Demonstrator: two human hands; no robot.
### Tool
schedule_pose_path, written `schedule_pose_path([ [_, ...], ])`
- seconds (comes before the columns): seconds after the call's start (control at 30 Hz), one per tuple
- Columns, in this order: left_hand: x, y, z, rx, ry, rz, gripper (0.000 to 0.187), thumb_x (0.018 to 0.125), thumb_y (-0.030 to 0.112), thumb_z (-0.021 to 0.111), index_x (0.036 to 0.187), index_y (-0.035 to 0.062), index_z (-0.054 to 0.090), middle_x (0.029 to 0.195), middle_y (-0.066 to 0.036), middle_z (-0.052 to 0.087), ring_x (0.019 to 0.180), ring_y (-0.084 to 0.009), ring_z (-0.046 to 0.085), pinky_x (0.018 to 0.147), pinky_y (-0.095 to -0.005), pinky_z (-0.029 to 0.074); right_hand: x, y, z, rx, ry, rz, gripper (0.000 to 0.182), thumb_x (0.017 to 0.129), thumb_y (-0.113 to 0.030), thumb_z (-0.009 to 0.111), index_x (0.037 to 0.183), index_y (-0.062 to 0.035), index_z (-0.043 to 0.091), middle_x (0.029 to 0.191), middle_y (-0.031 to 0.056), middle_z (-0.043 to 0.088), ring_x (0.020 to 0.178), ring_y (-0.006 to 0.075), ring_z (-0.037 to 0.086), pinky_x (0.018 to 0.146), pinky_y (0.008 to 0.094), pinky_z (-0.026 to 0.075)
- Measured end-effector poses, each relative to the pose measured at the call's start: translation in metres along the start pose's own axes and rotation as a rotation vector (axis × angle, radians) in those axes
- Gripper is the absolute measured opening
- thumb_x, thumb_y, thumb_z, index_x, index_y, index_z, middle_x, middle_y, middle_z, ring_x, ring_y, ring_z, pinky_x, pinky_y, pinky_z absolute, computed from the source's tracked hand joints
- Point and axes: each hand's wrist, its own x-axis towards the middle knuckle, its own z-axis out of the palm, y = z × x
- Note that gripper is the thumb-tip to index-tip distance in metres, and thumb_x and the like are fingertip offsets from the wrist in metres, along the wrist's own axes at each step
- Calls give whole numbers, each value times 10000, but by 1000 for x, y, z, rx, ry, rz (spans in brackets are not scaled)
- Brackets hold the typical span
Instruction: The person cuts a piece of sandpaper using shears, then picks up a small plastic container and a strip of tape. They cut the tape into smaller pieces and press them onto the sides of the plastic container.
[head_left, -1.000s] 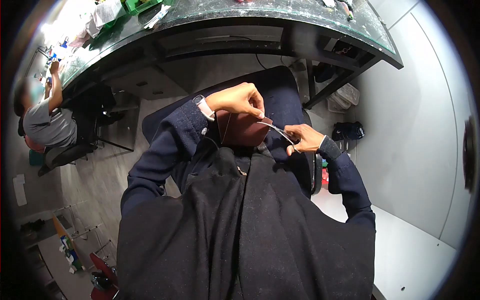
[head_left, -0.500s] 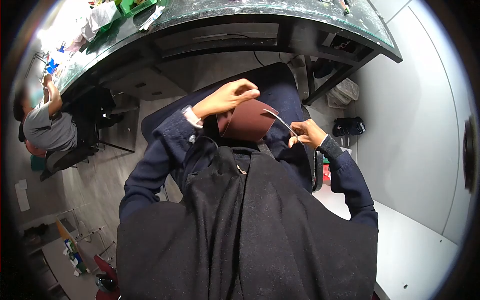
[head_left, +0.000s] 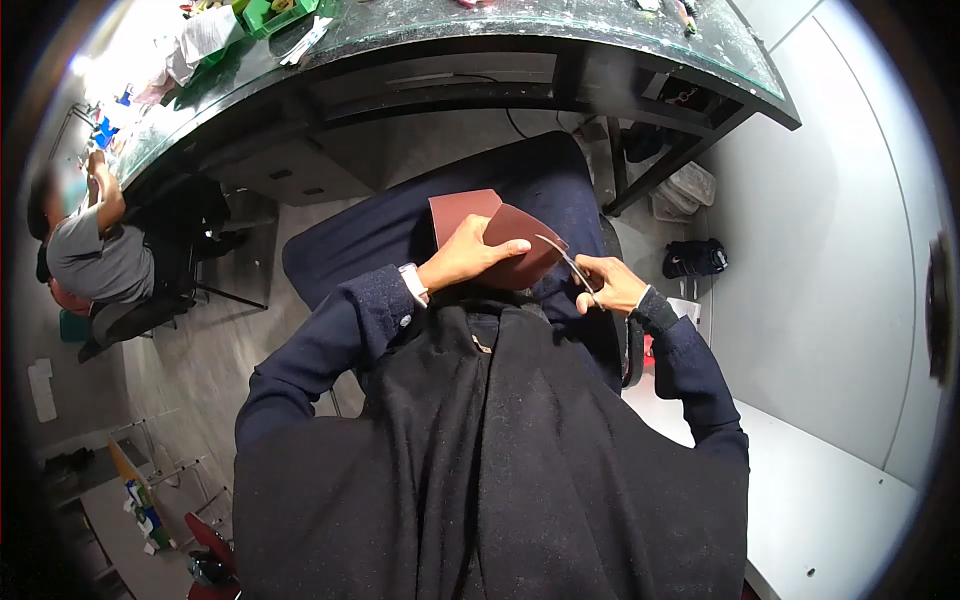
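Note:
Over my lap, my left hand (head_left: 472, 254) is closed on a reddish-brown sheet (head_left: 522, 228), thumb lying across its face. The sheet is bent, with one flap standing up behind my fingers and the other slanting to the right. My right hand (head_left: 610, 284) grips a pair of scissors (head_left: 572, 262), fingers in the handles. The blades point up and left, and their tips overlap the right edge of the sheet. Dark trousers (head_left: 480, 165) lie beneath the sheet and both hands.
A long dark worktable (head_left: 450, 30) with a glass top runs across the front. At the left a seated person (head_left: 100, 250) works at it. Clear plastic boxes (head_left: 685, 190) and a dark bag (head_left: 697, 257) lie on the floor at right, near a white panel (head_left: 830, 490).
My left hand has moved down and now grips the sheet lower, with a flap raised behind it. The scissors have shifted slightly down and right, tips still at the sheet's right edge.

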Motion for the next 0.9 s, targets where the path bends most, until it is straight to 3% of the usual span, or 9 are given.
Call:
schedule_pose_path([
  [0.23, -2, 1, 5, 66, 3, 31, 305, 833, 267, 677, 930, -21, 644, 783, -60, 669, 704, -108, 587, 672, -266, 466, -5, 9, 1, -30, 61, -102, 499, 643, -390, 813, 682, -10, 493, 513, 79, 415, 473, 161, 382, 475, 319, 324],
  [0.33, -3, 2, 7, -11, -24, 5, 289, 833, 263, 688, 926, -8, 648, 782, -29, 654, 706, -85, 574, 649, -242, 465, -6, 11, 5, 85, 23, -36, 550, 609, -450, 816, 702, -8, 502, 529, 73, 416, 489, 164, 387, 481, 320, 327],
  [0.43, -8, 5, 15, 104, -44, 120, 277, 830, 253, 691, 923, -5, 650, 782, -29, 656, 695, -84, 575, 649, -244, 469, -8, -6, 7, -59, 84, -152, 592, 570, -482, 827, 717, -6, 508, 546, 64, 410, 504, 168, 388, 486, 323, 329],
  [0.53, -8, 3, 16, 55, -59, 24, 266, 829, 244, 691, 917, -3, 652, 784, -28, 658, 690, -82, 573, 651, -246, 473, -8, -4, 9, -42, 89, -120, 639, 532, -519, 831, 728, -5, 505, 563, 57, 404, 519, 173, 392, 493, 326, 332],
  [0.7, -9, 4, 17, 17, -22, 41, 282, 837, 236, 681, 897, -36, 639, 738, -35, 657, 684, -70, 566, 629, -249, 470, -7, 9, 16, -57, 185, -215, 460, 608, -343, 838, 654, -6, 528, 495, 85, 437, 445, 152, 388, 440, 310, 317],
  [0.8, -9, 1, 16, 30, -35, 2, 283, 839, 239, 680, 903, -35, 642, 740, -34, 655, 685, -66, 563, 629, -242, 471, -4, 11, 14, 41, 104, -155, 449, 611, -333, 838, 669, -6, 535, 504, 82, 451, 452, 162, 396, 452, 310, 328],
  [0.9, -10, 2, 19, 31, -69, 1, 280, 836, 236, 685, 932, -23, 637, 766, -29, 656, 702, -67, 568, 645, -235, 474, -4, -2, 14, -55, 103, -148, 577, 551, -472, 832, 693, -1, 532, 546, 91, 479, 487, 199, 440, 490, 333, 357],
])
